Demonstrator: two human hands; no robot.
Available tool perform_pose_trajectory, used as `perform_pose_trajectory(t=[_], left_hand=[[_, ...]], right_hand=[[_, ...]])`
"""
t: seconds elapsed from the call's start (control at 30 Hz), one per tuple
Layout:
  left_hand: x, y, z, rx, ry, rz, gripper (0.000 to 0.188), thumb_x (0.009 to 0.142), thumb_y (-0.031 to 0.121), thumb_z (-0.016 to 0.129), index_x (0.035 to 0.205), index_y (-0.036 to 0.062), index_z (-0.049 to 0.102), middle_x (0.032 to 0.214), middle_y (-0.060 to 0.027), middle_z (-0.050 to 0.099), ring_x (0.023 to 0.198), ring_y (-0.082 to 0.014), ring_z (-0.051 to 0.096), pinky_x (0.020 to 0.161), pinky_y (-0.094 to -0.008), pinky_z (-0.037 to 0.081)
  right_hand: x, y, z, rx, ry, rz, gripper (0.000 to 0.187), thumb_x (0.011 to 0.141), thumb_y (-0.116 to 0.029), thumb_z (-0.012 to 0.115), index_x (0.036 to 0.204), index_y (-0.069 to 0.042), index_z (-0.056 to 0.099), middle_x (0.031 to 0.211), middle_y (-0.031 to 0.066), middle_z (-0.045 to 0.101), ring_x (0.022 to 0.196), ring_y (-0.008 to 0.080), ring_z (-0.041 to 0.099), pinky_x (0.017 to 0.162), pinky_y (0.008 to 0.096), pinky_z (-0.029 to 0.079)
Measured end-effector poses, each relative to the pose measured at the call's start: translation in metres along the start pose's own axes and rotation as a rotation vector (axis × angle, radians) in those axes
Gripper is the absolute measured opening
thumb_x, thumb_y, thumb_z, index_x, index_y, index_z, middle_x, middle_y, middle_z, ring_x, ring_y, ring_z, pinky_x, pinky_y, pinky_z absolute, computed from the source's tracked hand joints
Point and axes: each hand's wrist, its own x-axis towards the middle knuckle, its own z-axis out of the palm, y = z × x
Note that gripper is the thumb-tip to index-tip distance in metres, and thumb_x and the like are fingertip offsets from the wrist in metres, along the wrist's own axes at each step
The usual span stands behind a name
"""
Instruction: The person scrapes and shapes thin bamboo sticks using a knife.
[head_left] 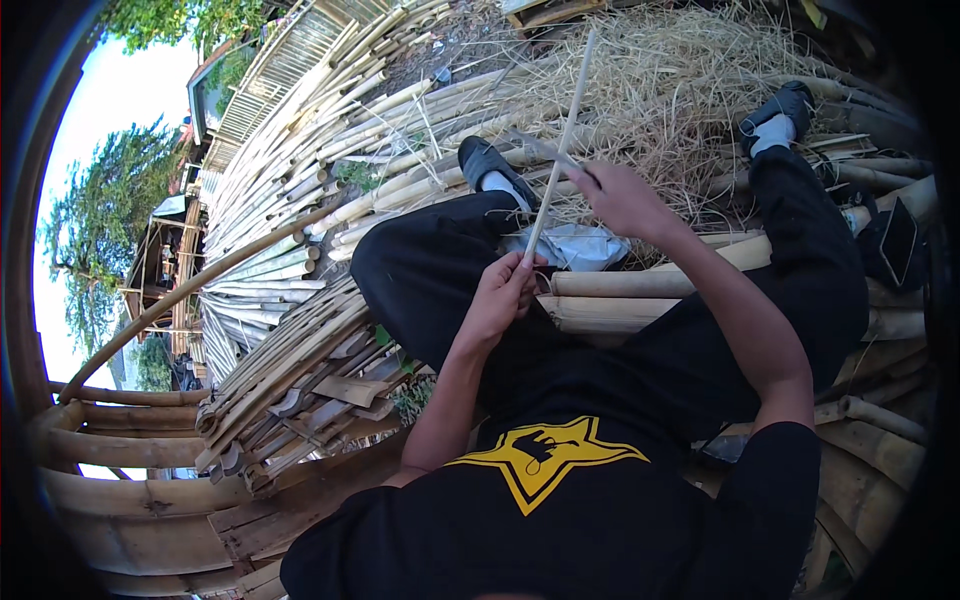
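Observation:
A long, pale bamboo strip [569, 130] slants up and away from my lap. My left hand [500, 295] is closed around its near end, between my knees. In my right hand [618, 198] is the handle of a knife, its fingers wrapped round it. The knife's blade [537, 146] points to the left and crosses the strip around its middle; whether the edge touches the strip, I cannot tell. A white crumpled bag [575, 246] lies just beyond my left hand, between my legs.
Pale shavings [690, 90] heap up past my feet. Thick bamboo poles [620, 284] run beneath my legs. Split bamboo pieces [300, 370] are stacked at the left, with many poles [290, 180] behind. A phone [897, 243] rests on a dark item at the right.

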Motion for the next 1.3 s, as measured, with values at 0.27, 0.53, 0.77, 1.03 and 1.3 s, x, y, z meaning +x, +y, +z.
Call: perform_pose_trajectory(t=[0.27, 0.53, 0.77, 1.03, 1.3], left_hand=[[0.023, 0.009, -0.010, -0.058, 0.011, 0.023, 0.021, 0.101, 0.022, 0.042, 0.101, 0.0042, 0.053, 0.061, 0.0080, 0.030, 0.045, -0.0004, 0.022, 0.039, -0.0185, 0.017], [0.024, 0.008, -0.005, -0.008, 0.038, 0.038, 0.018, 0.099, 0.022, 0.046, 0.099, 0.0053, 0.053, 0.060, 0.0085, 0.029, 0.044, -0.0002, 0.022, 0.038, -0.0192, 0.016], [0.017, -0.003, -0.005, -0.056, 0.110, 0.007, 0.018, 0.098, 0.022, 0.048, 0.097, 0.0051, 0.053, 0.060, 0.0088, 0.029, 0.043, 0.0003, 0.023, 0.037, -0.0185, 0.016], [-0.050, -0.009, -0.035, -0.076, 0.037, -0.126, 0.017, 0.099, 0.021, 0.046, 0.101, 0.0047, 0.053, 0.059, 0.0087, 0.029, 0.044, 0.0004, 0.023, 0.037, -0.0171, 0.017], [-0.009, 0.024, -0.007, 0.052, 0.124, 0.043, 0.022, 0.100, 0.021, 0.042, 0.109, 0.0032, 0.053, 0.062, 0.0048, 0.042, 0.044, 0.0000, 0.026, 0.036, -0.0161, 0.020]], right_hand=[[-0.016, 0.005, 0.037, -0.224, -0.233, -0.206, 0.046, 0.097, -0.039, 0.035, 0.084, -0.002, 0.058, 0.080, 0.0211, 0.062, 0.082, 0.0401, 0.059, 0.074, 0.0497, 0.045], [-0.010, 0.021, 0.039, -0.177, -0.147, -0.412, 0.037, 0.096, -0.034, 0.041, 0.081, -0.004, 0.055, 0.069, 0.0199, 0.058, 0.072, 0.0418, 0.057, 0.065, 0.0509, 0.042], [0.005, 0.033, 0.045, -0.385, -0.166, -0.421, 0.042, 0.094, -0.042, 0.041, 0.080, -0.007, 0.059, 0.070, 0.0163, 0.061, 0.072, 0.0390, 0.060, 0.063, 0.0484, 0.045], [0.059, 0.157, -0.107, -0.482, 0.375, 0.267, 0.055, 0.097, -0.047, 0.031, 0.094, -0.001, 0.061, 0.081, 0.0227, 0.063, 0.081, 0.0400, 0.061, 0.069, 0.0507, 0.045], [0.008, 0.007, 0.008, -0.147, -0.077, -0.209, 0.039, 0.098, -0.035, 0.038, 0.089, -0.001, 0.054, 0.076, 0.0222, 0.058, 0.076, 0.0397, 0.057, 0.071, 0.0487, 0.043]])
